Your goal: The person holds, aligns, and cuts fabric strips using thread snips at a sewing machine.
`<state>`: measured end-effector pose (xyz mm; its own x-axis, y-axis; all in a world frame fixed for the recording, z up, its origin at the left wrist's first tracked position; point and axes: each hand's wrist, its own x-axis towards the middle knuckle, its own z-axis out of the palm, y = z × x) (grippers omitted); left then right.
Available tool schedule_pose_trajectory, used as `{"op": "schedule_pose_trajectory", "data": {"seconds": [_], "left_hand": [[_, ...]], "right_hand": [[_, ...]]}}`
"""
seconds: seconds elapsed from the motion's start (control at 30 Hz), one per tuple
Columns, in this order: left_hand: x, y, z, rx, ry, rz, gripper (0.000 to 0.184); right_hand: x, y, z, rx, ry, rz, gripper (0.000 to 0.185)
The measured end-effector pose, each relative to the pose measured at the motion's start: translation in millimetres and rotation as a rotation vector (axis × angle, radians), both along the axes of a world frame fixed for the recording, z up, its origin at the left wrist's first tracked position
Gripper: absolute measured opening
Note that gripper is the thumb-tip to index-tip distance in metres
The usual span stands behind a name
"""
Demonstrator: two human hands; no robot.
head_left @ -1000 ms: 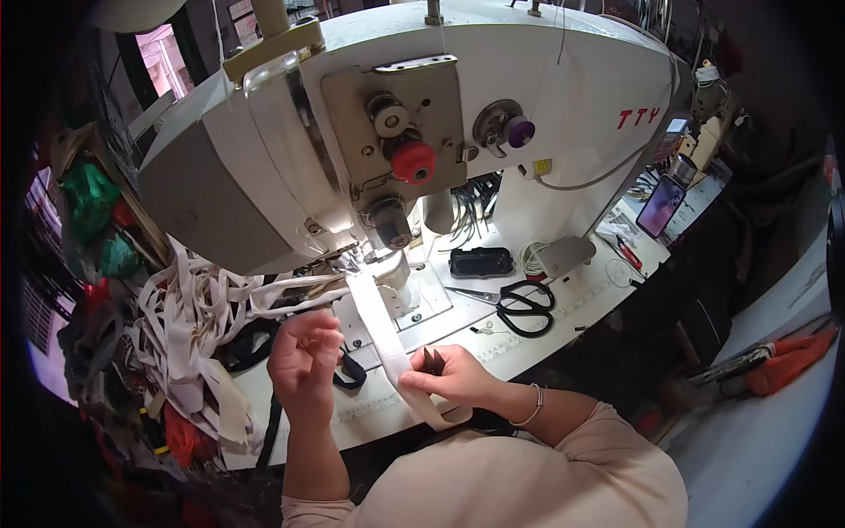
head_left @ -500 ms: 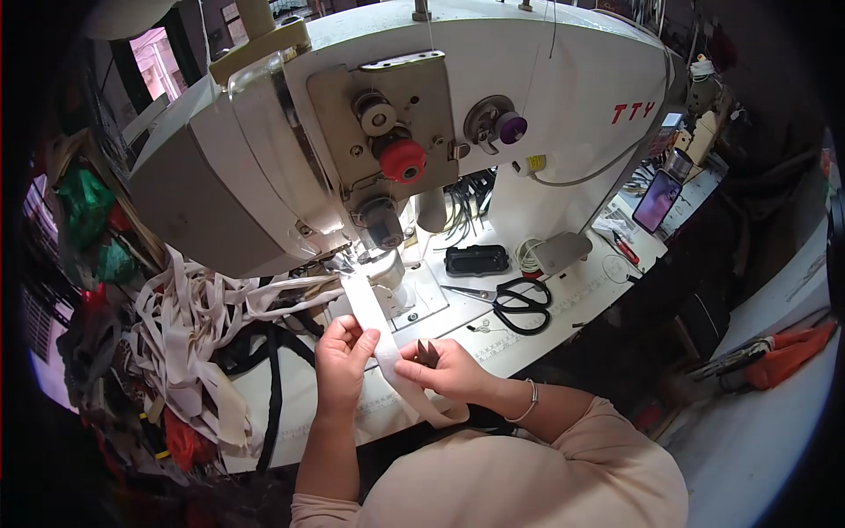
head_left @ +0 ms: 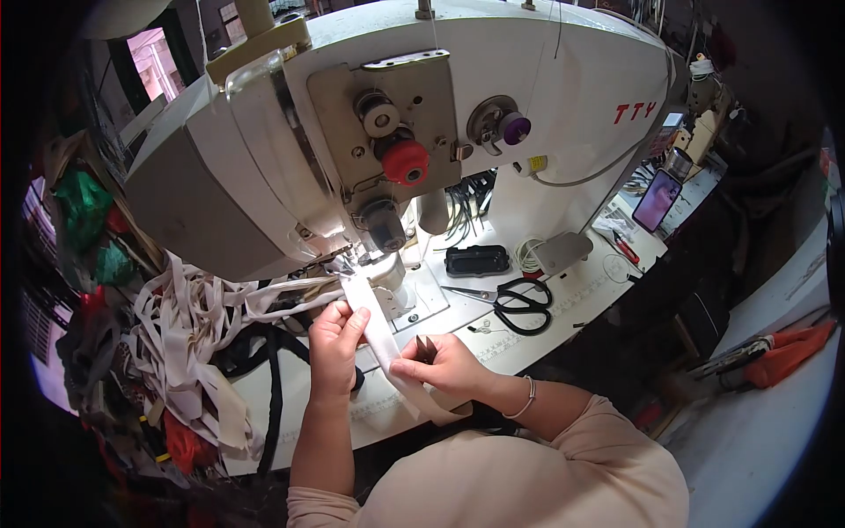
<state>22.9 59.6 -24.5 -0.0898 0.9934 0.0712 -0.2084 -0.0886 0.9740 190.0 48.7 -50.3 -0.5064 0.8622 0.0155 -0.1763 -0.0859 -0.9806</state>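
Note:
A wide white strap (head_left: 377, 327) runs from under the head of the sewing machine (head_left: 563, 79) down toward my body. My left hand (head_left: 334, 348) pinches its left edge, thumb on top, just below the machine's needle area. Lower down, my right hand (head_left: 451, 368) grips the strap between thumb and fingers. The dark pointed blades of a small pair of thread snips (head_left: 426, 349) stick up out of that same hand; the rest of the snips is hidden. Below my right hand the strap's tail curls over the table's front edge.
Black-handled scissors (head_left: 523, 306) lie on the table right of the strap, near a black tray (head_left: 476, 260). A tangled heap of white straps (head_left: 189, 339) and black straps (head_left: 275, 387) fills the left side. A phone (head_left: 657, 201) stands at the far right.
My left hand has moved slightly up and left along the strap. My right hand has shifted a little up and left, still holding the strap and snips.

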Motion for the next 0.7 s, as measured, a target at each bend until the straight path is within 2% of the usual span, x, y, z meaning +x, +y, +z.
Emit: {"op": "schedule_pose_trajectory", "data": {"seconds": [0.13, 0.2, 0.5, 0.63, 0.7], "left_hand": [[15, 3, 1, -0.049, -0.118, -0.009, 0.012], [12, 3, -4, -0.021, -0.053, -0.039, 0.013], [-2, 2, -2, 0.005, -0.043, -0.011, 0.011], [-1, 8, 8, -0.053, -0.204, -0.012, 0.011], [-2, 6, 3, -0.038, -0.16, -0.008, 0.011]], "right_hand": [[11, -7, 3, 0.039, -0.005, -0.066, 0.004], [11, -11, 1, 0.006, 0.019, -0.1, 0.004], [5, -3, 6, 0.02, -0.014, -0.019, 0.007], [1, -2, 14, 0.001, 0.051, -0.055, 0.008], [1, -3, 13, 0.012, 0.038, -0.044, 0.008]]}}
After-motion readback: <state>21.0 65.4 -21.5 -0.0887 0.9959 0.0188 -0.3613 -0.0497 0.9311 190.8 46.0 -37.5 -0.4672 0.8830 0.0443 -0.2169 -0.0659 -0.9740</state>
